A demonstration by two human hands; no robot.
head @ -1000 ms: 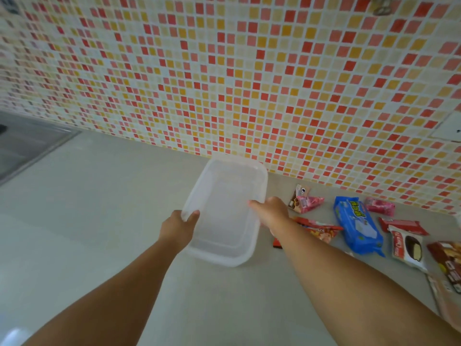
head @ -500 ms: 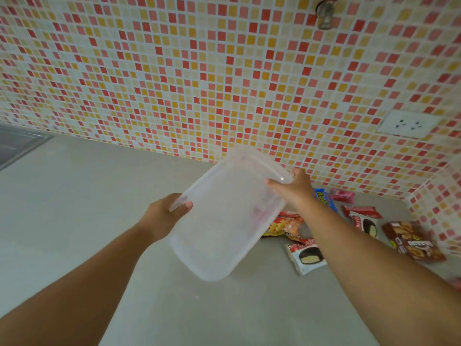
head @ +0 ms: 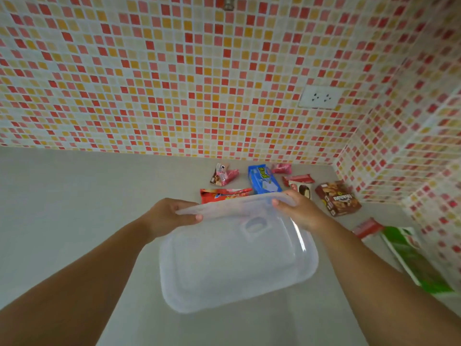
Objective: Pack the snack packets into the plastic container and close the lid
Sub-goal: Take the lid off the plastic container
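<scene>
Nothing packed yet: left hand [head: 167, 216] and right hand [head: 301, 211] each grip the lidded plastic container [head: 237, 255] at centre, snack packets [head: 264, 182] loose on surface [head: 74, 196] at 1 o'clock.

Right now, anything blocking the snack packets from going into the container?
Yes: the lid covers the plastic container, gripped at its far edge by the left hand and right hand. Snack packets lie beyond on the counter.

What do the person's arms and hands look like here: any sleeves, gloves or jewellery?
Both forearms are bare up to the frame edge, no sleeves in view. The left hand and right hand wear no gloves; no rings, watch or bracelet show.
</scene>
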